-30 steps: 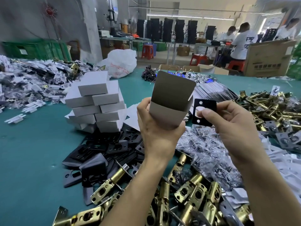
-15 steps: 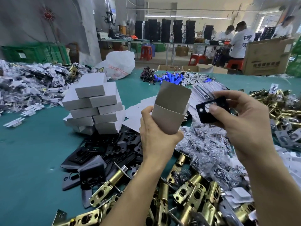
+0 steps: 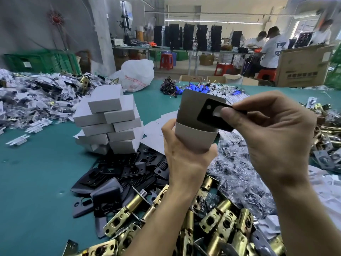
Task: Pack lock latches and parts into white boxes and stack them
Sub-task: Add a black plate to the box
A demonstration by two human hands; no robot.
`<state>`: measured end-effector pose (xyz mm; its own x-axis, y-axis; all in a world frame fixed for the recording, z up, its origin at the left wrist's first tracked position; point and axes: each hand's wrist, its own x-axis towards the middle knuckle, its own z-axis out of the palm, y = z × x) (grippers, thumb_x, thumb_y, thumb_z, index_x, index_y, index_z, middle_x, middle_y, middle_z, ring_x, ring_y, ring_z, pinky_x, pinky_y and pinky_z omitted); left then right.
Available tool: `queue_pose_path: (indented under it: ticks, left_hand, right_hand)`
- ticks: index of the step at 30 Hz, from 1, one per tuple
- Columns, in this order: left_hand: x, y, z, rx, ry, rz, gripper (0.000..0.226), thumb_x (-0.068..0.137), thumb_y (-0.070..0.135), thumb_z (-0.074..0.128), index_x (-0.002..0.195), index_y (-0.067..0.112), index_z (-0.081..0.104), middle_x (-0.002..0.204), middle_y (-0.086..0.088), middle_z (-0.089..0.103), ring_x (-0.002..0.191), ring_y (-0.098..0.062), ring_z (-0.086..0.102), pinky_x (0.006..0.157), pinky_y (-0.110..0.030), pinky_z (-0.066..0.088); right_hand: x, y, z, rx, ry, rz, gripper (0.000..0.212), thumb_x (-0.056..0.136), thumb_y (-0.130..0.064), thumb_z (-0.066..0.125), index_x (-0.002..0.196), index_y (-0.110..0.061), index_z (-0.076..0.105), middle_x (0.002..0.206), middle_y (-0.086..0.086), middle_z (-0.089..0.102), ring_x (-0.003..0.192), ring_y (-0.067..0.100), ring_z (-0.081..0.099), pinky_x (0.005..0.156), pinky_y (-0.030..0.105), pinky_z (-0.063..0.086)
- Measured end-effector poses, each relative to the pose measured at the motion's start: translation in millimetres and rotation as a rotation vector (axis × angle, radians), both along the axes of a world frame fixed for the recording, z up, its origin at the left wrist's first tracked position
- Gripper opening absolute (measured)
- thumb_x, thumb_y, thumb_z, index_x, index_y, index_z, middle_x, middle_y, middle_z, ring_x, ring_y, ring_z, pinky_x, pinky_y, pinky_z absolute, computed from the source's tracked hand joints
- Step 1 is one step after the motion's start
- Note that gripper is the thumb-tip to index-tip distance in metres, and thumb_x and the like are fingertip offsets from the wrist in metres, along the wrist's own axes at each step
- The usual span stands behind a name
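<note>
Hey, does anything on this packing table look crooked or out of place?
The stack of white boxes on the green table looks crooked: its boxes sit twisted and offset, not squared up. The open box held by the left hand and the black plate pinched by the right hand look undamaged.

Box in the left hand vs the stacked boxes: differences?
The held box is open, flap raised; the stacked boxes are closed. The held box stands roughly upright in the left hand; the stacked boxes lie flat on the table. Both are white cardboard.
</note>
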<state>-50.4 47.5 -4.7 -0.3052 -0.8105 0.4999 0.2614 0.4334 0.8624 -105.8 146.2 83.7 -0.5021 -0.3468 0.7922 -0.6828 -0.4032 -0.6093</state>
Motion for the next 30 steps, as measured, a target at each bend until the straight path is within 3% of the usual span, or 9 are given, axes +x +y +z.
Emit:
queue_pose_path:
  ticks: [3,6,9,14,19,24,26,29,30]
  left_hand:
    - [0,0,0,-0.007,-0.010,0.056,0.087,0.063,0.013,0.091,0.118,0.037,0.029,0.114,-0.001,0.057,0.098,-0.018,0.062,0.069,-0.020,0.053]
    - [-1,0,-1,0.019,0.048,0.016,0.086,0.063,0.010,0.090,0.119,0.038,0.030,0.119,-0.005,0.056,0.102,-0.019,0.062,0.071,-0.023,0.055]
    - [-4,1,-1,0.107,0.108,-0.069,0.080,0.064,0.011,0.085,0.118,0.038,0.033,0.120,-0.008,0.058,0.100,-0.021,0.065,0.071,-0.026,0.057]
    - [-7,-1,-1,0.334,0.157,-0.173,0.072,0.058,0.034,0.077,0.114,0.033,0.032,0.103,0.002,0.065,0.083,-0.006,0.065,0.065,-0.028,0.058]
    - [-7,-2,-3,0.279,0.134,-0.117,0.071,0.067,0.014,0.083,0.111,0.038,0.033,0.116,-0.009,0.059,0.095,-0.021,0.062,0.072,-0.044,0.060]
    - [-4,0,-4,0.084,0.030,0.025,0.079,0.065,0.010,0.087,0.116,0.037,0.034,0.122,-0.008,0.054,0.110,-0.033,0.057,0.085,-0.051,0.055]
    - [-4,2,-4,0.044,-0.052,0.059,0.079,0.064,0.013,0.087,0.116,0.038,0.033,0.119,-0.002,0.051,0.111,-0.031,0.053,0.083,-0.051,0.054]
    - [-4,4,-4,0.012,-0.145,0.100,0.078,0.065,0.018,0.086,0.116,0.039,0.031,0.116,0.011,0.045,0.112,-0.021,0.047,0.084,-0.048,0.052]
    - [-4,5,-4,-0.005,-0.159,0.108,0.077,0.065,0.019,0.085,0.116,0.039,0.030,0.114,0.013,0.044,0.111,-0.019,0.046,0.084,-0.048,0.052]
  right_hand:
    - [8,-7,4,0.005,0.112,-0.101,0.025,0.075,-0.008,0.084,0.086,-0.022,0.066,0.083,-0.009,0.069,0.070,0.003,0.063,0.064,0.023,0.050]
    - [13,-13,5,0.000,0.163,-0.119,0.026,0.077,-0.007,0.083,0.094,-0.021,0.069,0.087,-0.013,0.070,0.073,0.005,0.066,0.063,0.030,0.051]
    - [17,-18,1,0.006,0.188,-0.166,0.018,0.080,-0.010,0.081,0.092,-0.021,0.072,0.087,-0.015,0.070,0.068,0.002,0.063,0.063,0.024,0.051]
    - [24,-20,1,-0.094,0.116,-0.183,0.018,0.085,-0.008,0.076,0.090,-0.024,0.068,0.082,-0.013,0.070,0.063,0.011,0.067,0.056,0.021,0.053]
    - [23,-18,2,-0.027,0.098,-0.215,0.024,0.084,-0.010,0.077,0.087,-0.032,0.067,0.078,-0.017,0.070,0.064,0.010,0.070,0.057,0.031,0.057]
    - [20,-20,1,0.079,0.207,-0.281,0.015,0.084,-0.009,0.076,0.093,-0.022,0.074,0.082,-0.023,0.066,0.068,0.000,0.067,0.063,0.022,0.055]
    - [16,-20,-1,0.136,0.229,-0.325,0.011,0.084,-0.009,0.075,0.091,-0.018,0.075,0.078,-0.021,0.065,0.069,0.003,0.066,0.068,0.025,0.056]
    - [7,-19,-5,0.223,0.192,-0.385,0.009,0.084,-0.011,0.074,0.089,-0.018,0.075,0.078,-0.014,0.066,0.071,0.012,0.066,0.078,0.046,0.055]
    - [3,-18,-6,0.243,0.176,-0.400,0.009,0.084,-0.012,0.075,0.089,-0.020,0.075,0.078,-0.013,0.067,0.069,0.008,0.063,0.078,0.044,0.053]
